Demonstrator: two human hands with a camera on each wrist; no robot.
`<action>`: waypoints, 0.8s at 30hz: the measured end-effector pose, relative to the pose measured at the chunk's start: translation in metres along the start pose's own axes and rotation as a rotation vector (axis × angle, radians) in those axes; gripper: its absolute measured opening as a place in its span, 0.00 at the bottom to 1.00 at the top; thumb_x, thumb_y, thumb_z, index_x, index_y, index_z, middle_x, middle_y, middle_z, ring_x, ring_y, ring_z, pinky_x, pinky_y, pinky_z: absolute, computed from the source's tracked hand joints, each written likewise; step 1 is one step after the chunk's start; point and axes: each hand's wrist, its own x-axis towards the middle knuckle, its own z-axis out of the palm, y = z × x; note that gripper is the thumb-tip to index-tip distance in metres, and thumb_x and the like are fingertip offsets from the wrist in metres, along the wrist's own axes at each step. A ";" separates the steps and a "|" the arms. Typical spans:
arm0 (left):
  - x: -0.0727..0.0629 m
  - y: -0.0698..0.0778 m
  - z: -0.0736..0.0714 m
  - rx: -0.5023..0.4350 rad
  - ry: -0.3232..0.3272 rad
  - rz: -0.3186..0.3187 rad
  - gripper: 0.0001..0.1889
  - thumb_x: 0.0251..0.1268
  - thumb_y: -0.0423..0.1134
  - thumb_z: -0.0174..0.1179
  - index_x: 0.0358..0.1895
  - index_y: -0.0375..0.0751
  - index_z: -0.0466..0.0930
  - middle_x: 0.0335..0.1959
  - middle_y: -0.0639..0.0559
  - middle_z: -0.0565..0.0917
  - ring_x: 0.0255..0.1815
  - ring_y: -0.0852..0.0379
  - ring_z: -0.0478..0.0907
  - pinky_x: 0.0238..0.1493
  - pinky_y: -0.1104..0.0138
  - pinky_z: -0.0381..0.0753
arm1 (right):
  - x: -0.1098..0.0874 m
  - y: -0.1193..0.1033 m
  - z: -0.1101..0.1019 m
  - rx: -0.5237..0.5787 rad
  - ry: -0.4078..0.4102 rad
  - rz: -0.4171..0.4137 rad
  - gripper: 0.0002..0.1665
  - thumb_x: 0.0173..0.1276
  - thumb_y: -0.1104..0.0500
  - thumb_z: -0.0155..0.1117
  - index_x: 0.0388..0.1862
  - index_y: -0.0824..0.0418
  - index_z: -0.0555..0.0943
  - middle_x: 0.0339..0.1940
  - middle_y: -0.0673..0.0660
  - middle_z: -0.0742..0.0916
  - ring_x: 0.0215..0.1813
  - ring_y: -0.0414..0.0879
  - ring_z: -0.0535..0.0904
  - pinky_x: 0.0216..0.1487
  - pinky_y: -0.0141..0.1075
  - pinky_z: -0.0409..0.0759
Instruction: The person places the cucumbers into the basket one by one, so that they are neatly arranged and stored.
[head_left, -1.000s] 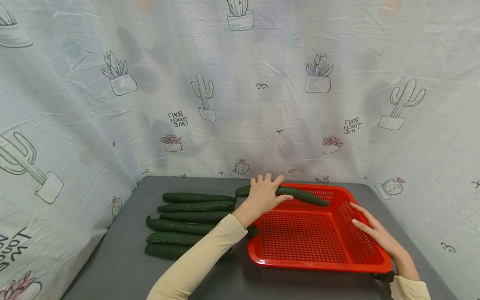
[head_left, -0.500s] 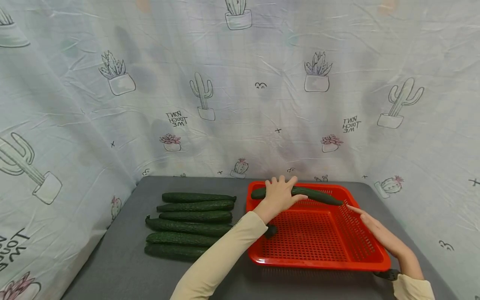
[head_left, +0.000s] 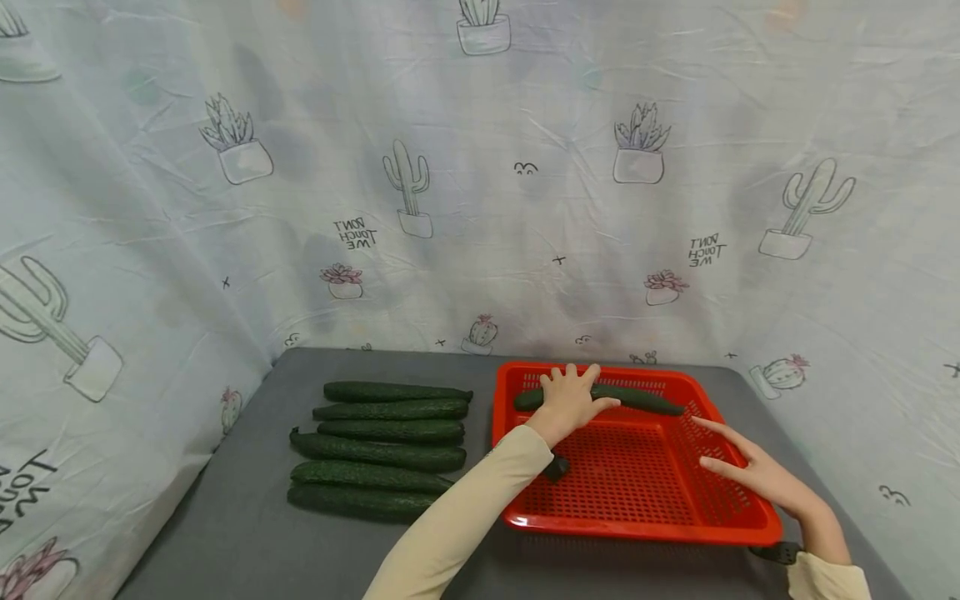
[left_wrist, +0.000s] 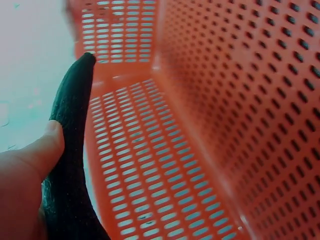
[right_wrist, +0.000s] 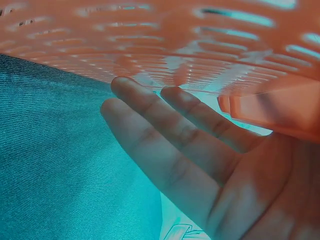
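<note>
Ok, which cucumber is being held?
The cucumber in the left hand, at the far side of the red basket; the other six lie on the grey table.

A creased white cloth (head_left: 480,208) hangs behind and beside a grey surface (head_left: 240,533). Its print shows potted cacti and reversed words.

From above, a hand could pass freely into the red perforated basket (head_left: 637,532) over its middle and near floor, in front of the cucumber (head_left: 637,398). Toward the far wall, that cucumber and the left hand (head_left: 567,402) gripping it fill the way. The left sleeve (head_left: 465,508) crosses the left rim, blocking entry there; the right hand (head_left: 761,473) obstructs the right wall. A narrow strip of grey tabletop (head_left: 217,517) separates the basket from six close-set cucumbers (head_left: 390,430). Behind, the printed curtain (head_left: 480,250) bars passage.
</note>
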 end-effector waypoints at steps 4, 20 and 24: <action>0.001 0.002 0.008 0.015 0.000 -0.005 0.33 0.56 0.74 0.39 0.65 0.69 0.58 0.61 0.49 0.68 0.61 0.43 0.66 0.61 0.52 0.64 | 0.002 0.001 0.001 -0.007 0.009 -0.014 0.34 0.71 0.52 0.52 0.73 0.51 0.55 0.71 0.66 0.59 0.64 0.65 0.56 0.49 0.56 0.71; 0.009 -0.001 0.048 0.151 -0.034 -0.051 0.33 0.58 0.71 0.41 0.67 0.69 0.54 0.61 0.52 0.66 0.61 0.49 0.64 0.60 0.58 0.62 | 0.004 0.005 0.001 0.034 0.005 -0.023 0.35 0.72 0.52 0.50 0.74 0.54 0.52 0.72 0.67 0.57 0.66 0.66 0.52 0.52 0.66 0.63; 0.005 -0.001 0.052 0.219 -0.017 -0.008 0.31 0.60 0.71 0.40 0.65 0.67 0.55 0.59 0.52 0.65 0.57 0.51 0.65 0.56 0.59 0.63 | 0.005 0.008 0.002 0.030 0.012 -0.012 0.35 0.72 0.51 0.50 0.74 0.53 0.52 0.72 0.66 0.57 0.66 0.66 0.52 0.52 0.67 0.61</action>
